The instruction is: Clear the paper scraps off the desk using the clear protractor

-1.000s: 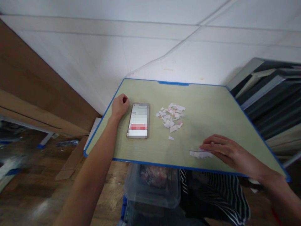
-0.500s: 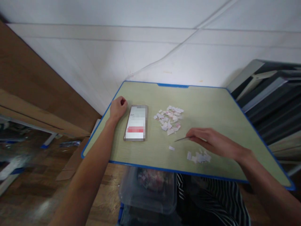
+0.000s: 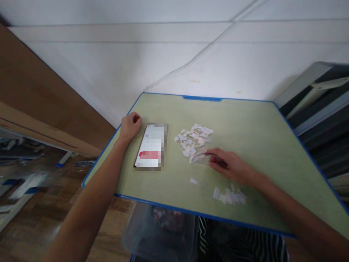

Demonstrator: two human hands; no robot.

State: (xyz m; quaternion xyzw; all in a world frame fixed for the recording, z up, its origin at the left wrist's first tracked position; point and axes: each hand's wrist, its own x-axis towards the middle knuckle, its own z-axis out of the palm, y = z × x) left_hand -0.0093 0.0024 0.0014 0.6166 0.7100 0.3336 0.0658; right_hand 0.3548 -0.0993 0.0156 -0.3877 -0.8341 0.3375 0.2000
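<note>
My right hand (image 3: 225,162) grips a pair of thin metal tweezers (image 3: 200,155), blurred by motion. Their curved tip reaches the near edge of a loose pile of torn white paper scraps (image 3: 188,141); whether a scrap is between the points I cannot tell. One single paper scrap (image 3: 193,181) lies apart, below the pile. Under my right wrist sits a smaller group of paper scraps (image 3: 230,196), spread near the table's front edge. My left hand (image 3: 131,125) rests closed in a loose fist at the table's left edge, beside a phone (image 3: 148,145) with its screen lit.
The pale green table (image 3: 245,120) has a blue rim and stands against a white wall with a cable (image 3: 188,63). Dark folded frames (image 3: 327,105) lean at the right. A brown wooden panel (image 3: 54,83) is on the left. A clear plastic bin (image 3: 160,236) sits below the front edge.
My right hand has moved left with the tweezers, from open table to the pile's near edge. The view has shifted slightly. My left hand still rests by the phone.
</note>
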